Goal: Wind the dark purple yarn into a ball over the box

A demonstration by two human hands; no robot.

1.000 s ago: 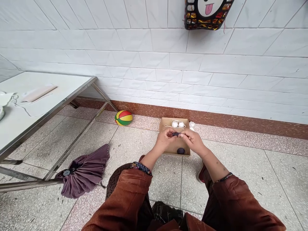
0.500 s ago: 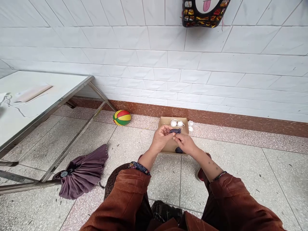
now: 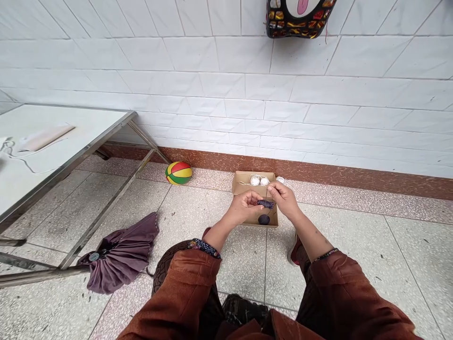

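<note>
My left hand (image 3: 246,206) is closed on a small dark purple knitted piece (image 3: 266,204), held above an open cardboard box (image 3: 238,189). Up and to the right of it, my right hand (image 3: 284,198) pinches a strand of dark yarn (image 3: 266,192) that runs down to the piece. A dark ball of yarn (image 3: 264,219) lies in the front part of the box. Two white balls of yarn (image 3: 259,180) with loose strands rest at the back of the box. Too little shows to tell whether a hook or needle is in either hand.
Another white ball (image 3: 280,180) sits just right of the box. A striped ball (image 3: 179,173) lies by the wall. To the left are a folded purple umbrella (image 3: 123,252) and a metal-framed white table (image 3: 81,120). A decorated black container (image 3: 299,26) is on the wall above.
My right hand has moved up and away from my left, drawing a strand taut. The knitted piece has shifted slightly right and down, and the dark yarn ball now shows more fully.
</note>
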